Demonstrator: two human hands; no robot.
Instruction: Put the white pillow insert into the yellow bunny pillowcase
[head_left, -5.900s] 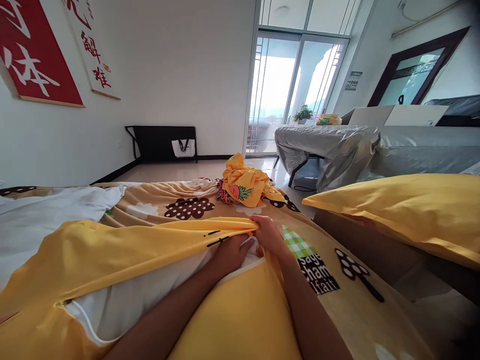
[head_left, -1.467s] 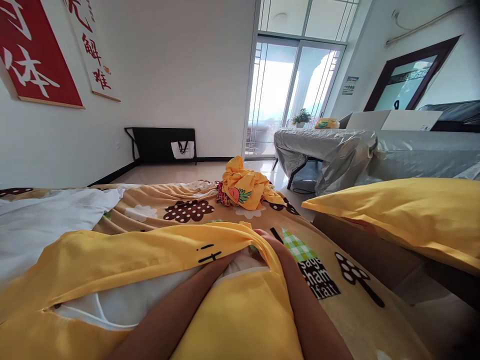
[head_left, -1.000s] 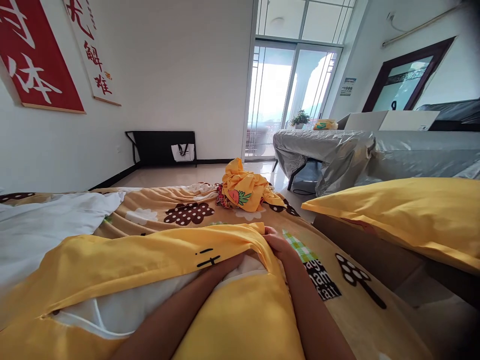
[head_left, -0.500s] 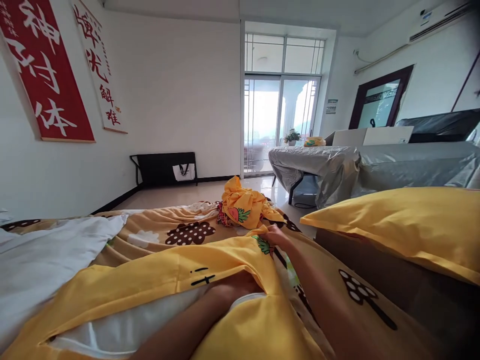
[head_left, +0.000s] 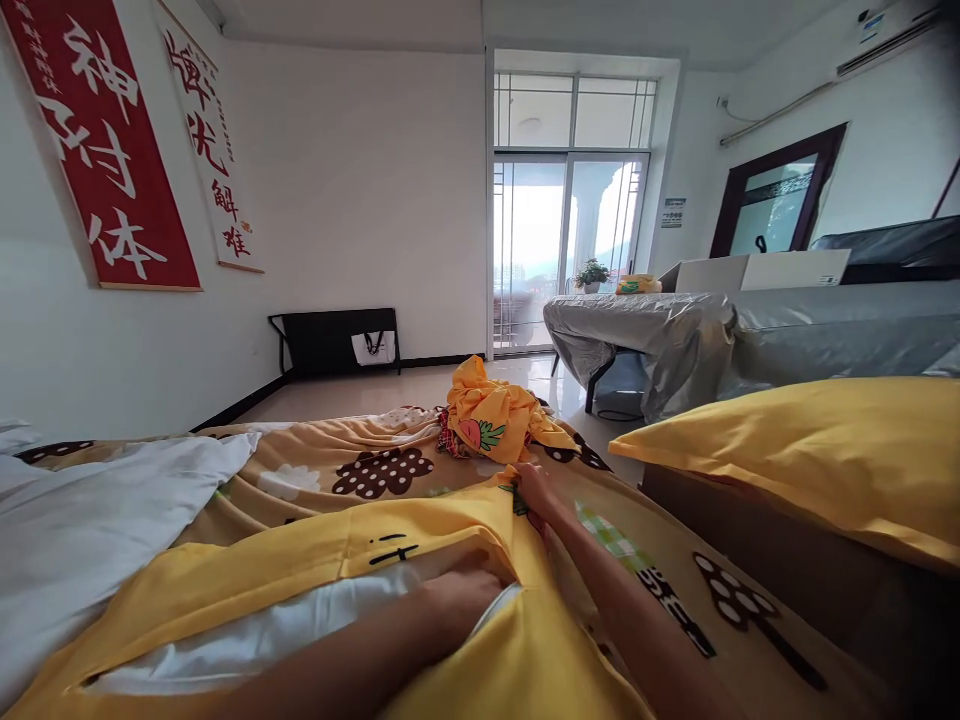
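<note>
A yellow pillowcase (head_left: 300,560) lies across the bed in front of me with a white pillow (head_left: 247,640) showing through its open side. My left hand (head_left: 461,605) rests on the white pillow inside the opening; its fingers are tucked under the yellow cloth and hidden. My right hand (head_left: 534,487) is stretched forward and pinches the far corner of the yellow pillowcase, fingers closed on the fabric.
The bed carries a beige patterned blanket (head_left: 360,460) and a white sheet (head_left: 82,520) at left. A crumpled yellow cloth (head_left: 495,420) lies at the foot. A yellow pillow (head_left: 810,450) sits at right. A covered table (head_left: 637,320) stands beyond.
The camera has tilted up. My right hand has pushed forward along the pillowcase edge to its far corner, and my left hand has slid back toward me onto the white pillow.
</note>
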